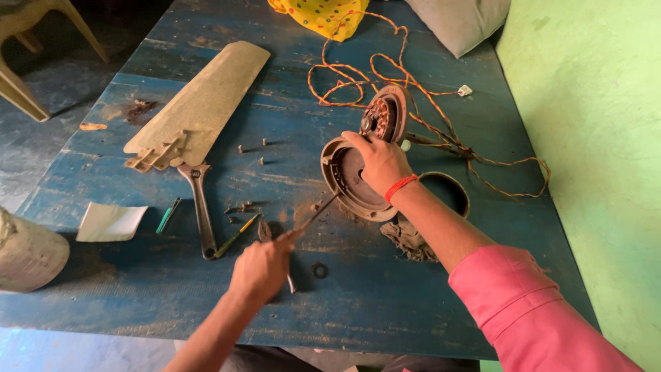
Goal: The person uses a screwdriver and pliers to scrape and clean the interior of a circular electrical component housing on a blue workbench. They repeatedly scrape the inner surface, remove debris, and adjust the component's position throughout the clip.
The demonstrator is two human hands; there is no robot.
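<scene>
The right hand [381, 163] holds the round fan cover [349, 180] tipped up on its edge near the middle of the blue worktop [385, 303], with the fingers closed over its top rim. The left hand [261, 267] has a closed grip around a thin tool [311, 219], maybe a screwdriver, and its tip points at the low rim of the cover. To do this well, I think the right hand should keep the cover steady so it does not roll, and the tool should push gently, away from the fingers. The motor [381, 117] with copper wire stands just behind the cover, so the tool should not slip that way. Small screws [242, 206] and a wrench [200, 210] lie near the left hand and could get knocked. A fan blade [203, 103] lies further left. The orange wire [385, 76] curls behind. The green wall [592, 138] is close on the right, so there is more room toward the left and the near edge.
</scene>
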